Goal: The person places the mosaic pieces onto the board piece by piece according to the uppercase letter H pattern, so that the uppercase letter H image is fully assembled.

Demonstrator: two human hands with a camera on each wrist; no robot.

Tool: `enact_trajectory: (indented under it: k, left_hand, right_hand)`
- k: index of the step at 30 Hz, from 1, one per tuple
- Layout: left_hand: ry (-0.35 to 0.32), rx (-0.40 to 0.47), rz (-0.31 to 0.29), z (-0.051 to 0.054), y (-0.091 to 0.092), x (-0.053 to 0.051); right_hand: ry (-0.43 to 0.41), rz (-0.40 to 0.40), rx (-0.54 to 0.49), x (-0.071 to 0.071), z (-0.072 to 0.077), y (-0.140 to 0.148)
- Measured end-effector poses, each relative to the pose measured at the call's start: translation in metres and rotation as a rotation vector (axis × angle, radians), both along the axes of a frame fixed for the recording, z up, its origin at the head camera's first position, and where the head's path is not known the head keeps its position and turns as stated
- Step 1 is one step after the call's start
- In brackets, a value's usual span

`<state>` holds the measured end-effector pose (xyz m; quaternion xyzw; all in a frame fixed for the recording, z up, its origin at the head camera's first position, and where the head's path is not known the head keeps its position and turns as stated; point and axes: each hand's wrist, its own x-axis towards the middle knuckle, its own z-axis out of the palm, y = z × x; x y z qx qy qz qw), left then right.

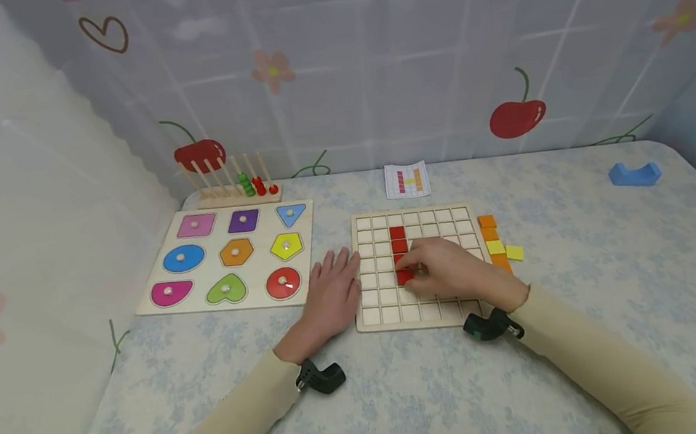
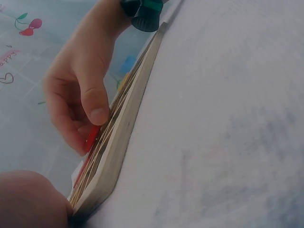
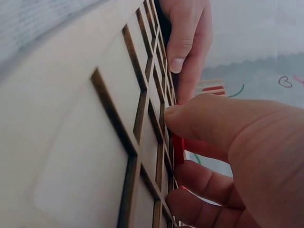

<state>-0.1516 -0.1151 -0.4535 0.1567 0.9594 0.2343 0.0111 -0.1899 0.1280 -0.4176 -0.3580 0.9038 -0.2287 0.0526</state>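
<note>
A wooden grid board (image 1: 381,315) lies in the middle of the table, with several red square tiles (image 1: 397,232) in one column. My right hand (image 1: 450,268) is over the board and pinches a red tile (image 2: 91,137) between thumb and fingers at the column's lower end. In the right wrist view this red tile (image 3: 178,149) stands tilted against the grid, partly hidden by the fingers. My left hand (image 1: 330,292) rests with spread fingers at the board's left edge, its fingertips touching or nearly touching it.
Orange tiles (image 1: 486,221) and yellow tiles (image 1: 514,252) lie along the board's right side. A pattern card (image 1: 407,180) is behind it. Left stand a shape puzzle (image 1: 256,268) and a bead stacker (image 1: 208,204). A blue holder (image 1: 635,175) sits far right.
</note>
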Motion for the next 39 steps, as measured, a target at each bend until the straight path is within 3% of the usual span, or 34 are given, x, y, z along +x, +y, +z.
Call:
enact_trajectory:
  k: [13, 24, 39]
  left_hand:
    - [-0.004, 0.006, 0.0, -0.002, -0.0008, -0.0015]
    - [0.003, 0.014, -0.015, 0.0005, -0.0011, -0.0017]
    - [-0.009, 0.013, -0.011, 0.0029, -0.0026, -0.0025]
  right_hand:
    - [-0.036, -0.014, -0.05, -0.002, -0.0058, 0.0014]
    - [0.003, -0.012, -0.088, -0.0023, -0.0086, 0.0024]
    - [-0.013, -0.02, -0.074, -0.0052, -0.0074, 0.001]
